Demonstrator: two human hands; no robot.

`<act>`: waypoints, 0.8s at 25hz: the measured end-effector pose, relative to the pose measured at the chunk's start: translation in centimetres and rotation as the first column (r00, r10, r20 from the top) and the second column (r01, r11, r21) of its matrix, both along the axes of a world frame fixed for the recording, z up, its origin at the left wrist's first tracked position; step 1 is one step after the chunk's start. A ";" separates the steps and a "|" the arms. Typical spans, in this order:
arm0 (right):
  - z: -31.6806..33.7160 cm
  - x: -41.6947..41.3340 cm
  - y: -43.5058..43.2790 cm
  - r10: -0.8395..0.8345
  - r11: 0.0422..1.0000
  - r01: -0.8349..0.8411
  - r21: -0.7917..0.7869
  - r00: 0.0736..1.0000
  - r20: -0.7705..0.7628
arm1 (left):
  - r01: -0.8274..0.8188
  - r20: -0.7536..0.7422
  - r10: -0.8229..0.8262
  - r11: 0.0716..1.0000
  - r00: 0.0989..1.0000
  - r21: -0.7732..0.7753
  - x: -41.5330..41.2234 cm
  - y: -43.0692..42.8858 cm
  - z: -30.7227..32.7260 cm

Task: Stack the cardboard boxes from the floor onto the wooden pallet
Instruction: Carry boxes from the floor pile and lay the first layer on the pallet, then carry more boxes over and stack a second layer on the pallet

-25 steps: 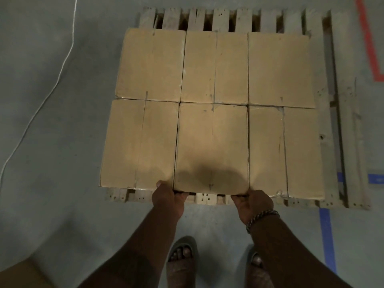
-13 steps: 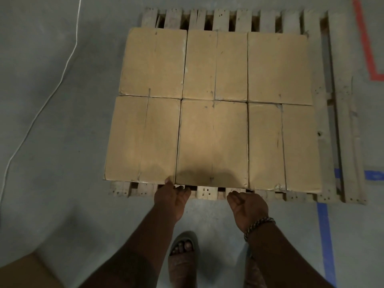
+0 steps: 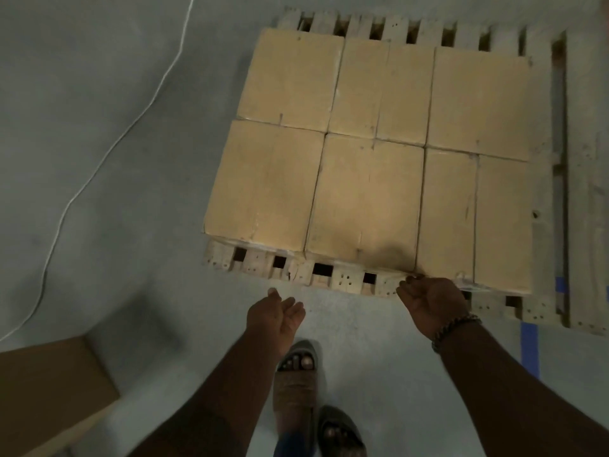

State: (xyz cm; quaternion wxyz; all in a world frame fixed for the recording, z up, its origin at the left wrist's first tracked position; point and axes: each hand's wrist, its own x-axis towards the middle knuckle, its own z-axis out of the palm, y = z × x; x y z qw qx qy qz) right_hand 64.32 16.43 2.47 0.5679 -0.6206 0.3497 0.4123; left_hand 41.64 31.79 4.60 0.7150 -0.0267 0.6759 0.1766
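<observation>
six cardboard boxes [image 3: 369, 153] are seen packed on the wooden pallet [image 3: 593, 192]; another box [image 3: 49, 394] lies on the floor lower left, nearest the left hand [image 3: 275, 316]. both it and the right hand [image 3: 431, 303] are held open, empty.

view: 1, head-worn | aimed: steeply down and forward | framed: wooden pallet [image 3: 349, 283] ahead, floor [image 3: 99, 127] around, seen close

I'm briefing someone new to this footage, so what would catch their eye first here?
Six tan cardboard boxes fill most of the slatted wooden pallet, in two rows of three. Just below its near edge, the left hand and right hand hang open and empty. Another brown cardboard box sits on the grey floor, lower left.
</observation>
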 end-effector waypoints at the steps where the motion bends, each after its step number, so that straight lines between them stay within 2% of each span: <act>1: -0.3 -0.7 -0.5 0.030 1.000 -0.030 0.005 0.999 0.015 | -0.030 0.002 0.030 1.000 1.000 -0.009 -0.9 -0.6 0.2; 3: 0.2 -2.6 -0.8 0.018 0.999 -0.017 0.047 1.000 -0.024 | -0.063 0.025 0.063 0.998 0.998 -0.010 -2.9 -1.6 1.4; 5: 0.7 -5.8 -0.2 0.031 0.998 -0.021 0.066 0.989 -0.148 | -0.086 0.035 0.085 0.996 0.996 0.009 -5.8 -2.2 1.9; 6: 1.3 -8.2 0.5 0.042 0.991 -0.013 0.130 0.973 -0.228 | -0.117 0.050 0.116 0.993 0.992 0.021 -7.6 -2.3 2.1; 9: 2.9 -15.5 3.8 0.274 0.948 -0.237 0.212 0.947 -0.167 | -0.154 0.082 0.147 0.984 0.986 0.090 -13.3 -2.7 3.3; 11: 3.9 -22.0 6.5 0.488 0.855 -0.448 0.263 0.866 -0.113 | -0.239 0.085 0.230 0.964 0.969 0.116 -18.4 -2.8 4.3; 13: 4.9 -28.7 9.1 0.605 0.782 -0.554 0.286 0.785 -0.132 | -0.315 0.086 0.305 0.936 0.948 0.155 -24.1 -3.0 5.5; 16: 7.0 -39.3 11.7 0.791 0.593 -0.713 0.374 0.603 -0.104 | -0.419 0.059 0.417 0.884 0.907 0.207 -34.0 -3.9 7.1; 20: 9.4 -52.4 12.6 0.948 0.301 -0.877 0.373 0.319 -0.014 | -0.486 -0.069 0.524 0.826 0.849 0.285 -46.8 -7.1 8.0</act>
